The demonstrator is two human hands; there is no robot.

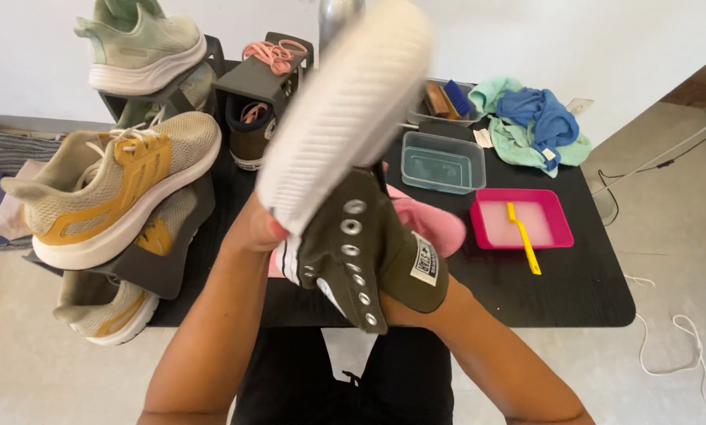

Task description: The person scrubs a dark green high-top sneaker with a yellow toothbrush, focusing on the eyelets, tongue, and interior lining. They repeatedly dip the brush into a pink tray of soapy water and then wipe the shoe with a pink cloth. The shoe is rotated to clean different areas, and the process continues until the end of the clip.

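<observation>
We work over the black table. The olive high-top shoe sits at centre, sole up toward twelve o'clock. Our left hand grips its white toe end; whether our right hand, inside the collar, is clenched we cannot tell. We judge it light, with soft canvas and a stiff sole; hold by the sole. The pink tray lies at three o'clock.

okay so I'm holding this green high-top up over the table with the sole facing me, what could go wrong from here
1. The olive high-top shoe is raised above the pink tray of milky liquid; if it slips from the left hand, it might land there and splash.
2. The yellow brush sticks out over the tray's front rim, so an elbow or the shoe could flick it off the black table.
3. The right hand is mostly hidden behind the shoe, so its grip cannot be judged.
</observation>
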